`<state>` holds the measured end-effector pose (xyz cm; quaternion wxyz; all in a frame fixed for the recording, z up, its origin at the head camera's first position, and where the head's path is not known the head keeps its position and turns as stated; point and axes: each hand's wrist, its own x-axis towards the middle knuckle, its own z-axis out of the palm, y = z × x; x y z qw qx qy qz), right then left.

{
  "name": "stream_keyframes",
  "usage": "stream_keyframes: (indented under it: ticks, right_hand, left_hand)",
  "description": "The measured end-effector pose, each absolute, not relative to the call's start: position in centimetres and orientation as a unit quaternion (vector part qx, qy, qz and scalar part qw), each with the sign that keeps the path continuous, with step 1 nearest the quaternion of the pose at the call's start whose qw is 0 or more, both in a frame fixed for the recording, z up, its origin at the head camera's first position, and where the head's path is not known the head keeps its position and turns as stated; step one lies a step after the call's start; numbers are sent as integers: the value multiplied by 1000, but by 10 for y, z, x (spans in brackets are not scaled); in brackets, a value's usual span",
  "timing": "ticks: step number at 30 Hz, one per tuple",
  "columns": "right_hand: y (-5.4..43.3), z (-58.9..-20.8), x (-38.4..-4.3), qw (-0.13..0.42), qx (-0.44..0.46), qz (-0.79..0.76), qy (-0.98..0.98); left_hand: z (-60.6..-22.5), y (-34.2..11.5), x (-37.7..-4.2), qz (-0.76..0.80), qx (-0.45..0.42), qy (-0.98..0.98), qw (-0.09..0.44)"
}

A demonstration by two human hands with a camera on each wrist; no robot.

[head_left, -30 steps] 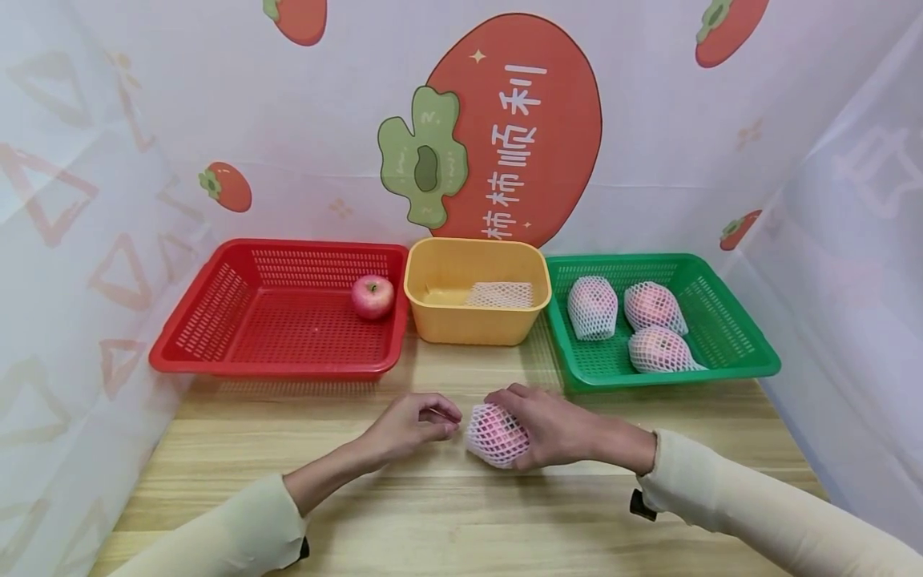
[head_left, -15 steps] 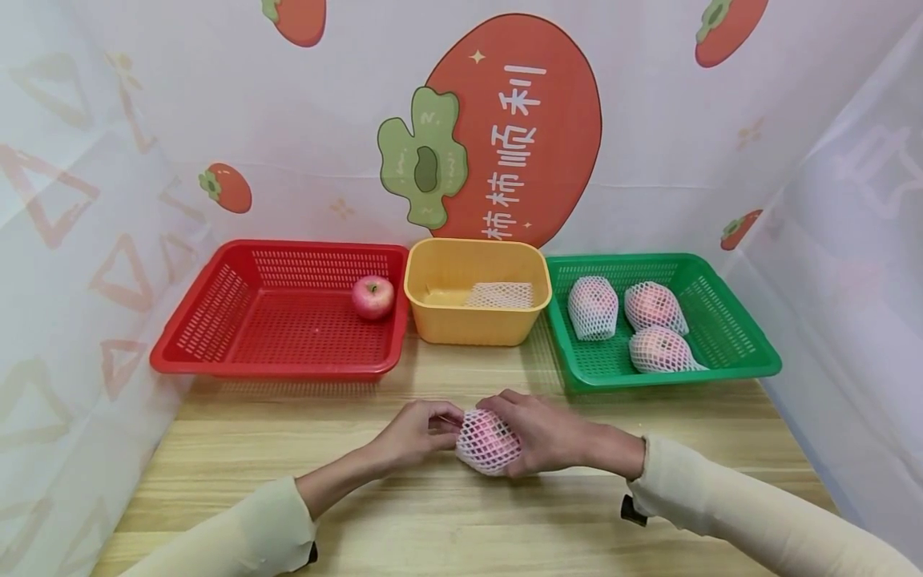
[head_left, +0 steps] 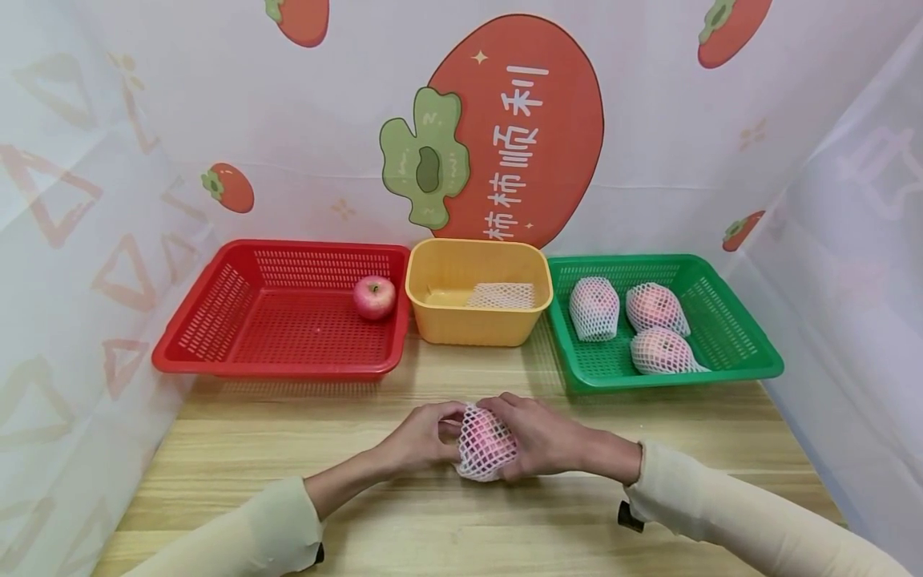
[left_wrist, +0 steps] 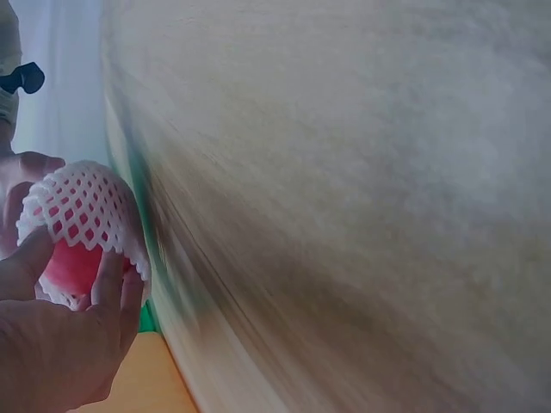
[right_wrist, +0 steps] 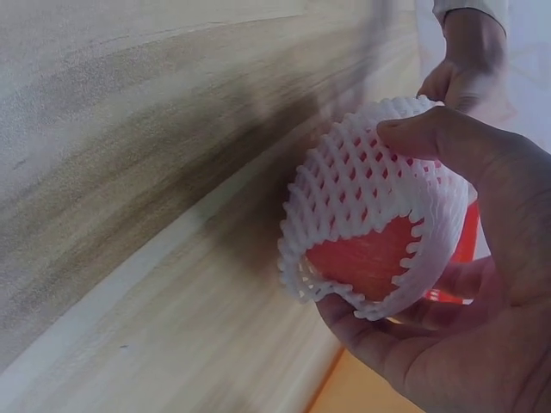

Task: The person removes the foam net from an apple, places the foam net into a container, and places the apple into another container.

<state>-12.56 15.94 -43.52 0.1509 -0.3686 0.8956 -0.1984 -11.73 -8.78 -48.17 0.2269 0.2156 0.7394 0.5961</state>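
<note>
An apple in a white foam net is between both hands, low over the front middle of the table. My right hand grips it from the right, its thumb pressing the net and its fingers curled underneath. My left hand holds the other side, thumb and fingertips at the net's edge. Bare red apple skin shows through the net's opening in the left wrist view. A second patch of red skin shows at the opposite end in the right wrist view.
At the back left, a red basket holds one bare apple. The yellow bin in the middle contains flat foam netting. Several net-wrapped apples lie in the green basket on the right.
My right hand has brought the netted apple slightly left. My left hand, apart from it a second ago, has moved right and now holds the net's edge.
</note>
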Motion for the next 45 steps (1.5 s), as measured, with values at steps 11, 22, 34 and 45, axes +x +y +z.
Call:
stream_keyframes:
  ticks: [11, 22, 34, 45]
  right_hand:
    - [160, -439, -123, 125, -361, -234, 894]
    - [158, -440, -125, 92, -384, -262, 881]
    - [163, -435, -131, 96, -391, -264, 877]
    - [170, -433, -133, 67, -401, -275, 871]
  left_hand:
    - [-486, -81, -117, 570, 223, 765, 203]
    - [-484, -76, -115, 537, 227, 789, 191]
    - [-480, -77, -116, 527, 200, 806, 180]
    - [-478, -81, -115, 542, 192, 799, 173]
